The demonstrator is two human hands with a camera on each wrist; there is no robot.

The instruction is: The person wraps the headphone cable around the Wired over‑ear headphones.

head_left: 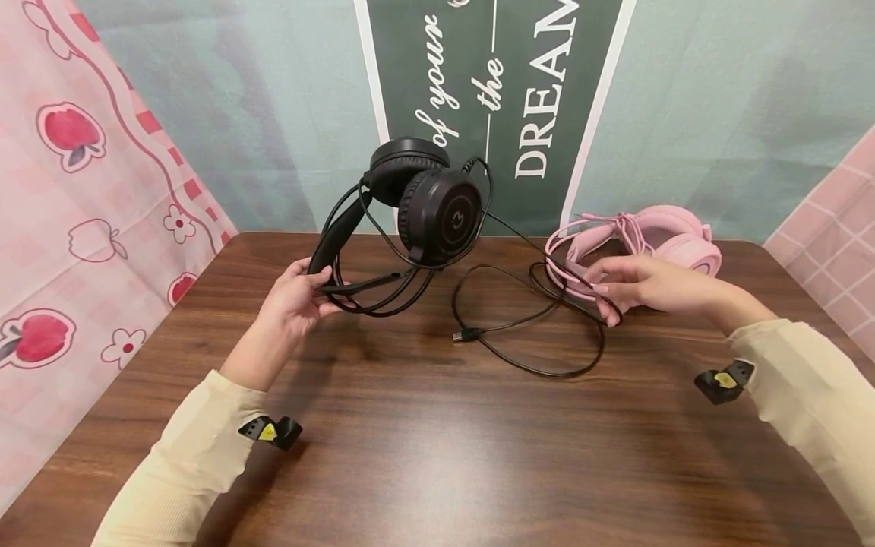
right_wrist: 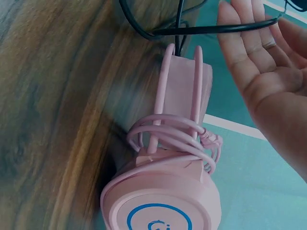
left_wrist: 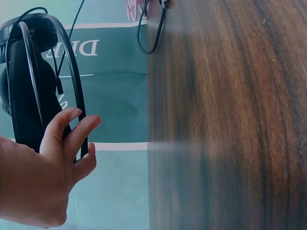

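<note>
Black round-cupped headphones (head_left: 410, 205) are gripped by the headband (head_left: 338, 234) in the left hand (head_left: 297, 300), long axis slanting up and rightward above the brown wooden surface (head_left: 424, 441); their thin black cable (head_left: 560, 375) is pinched farther right by the right hand (head_left: 645, 281).

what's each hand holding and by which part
The left hand grips the black headphones by the headband. The right hand holds the black cable along its length, away from the USB plug.
</note>
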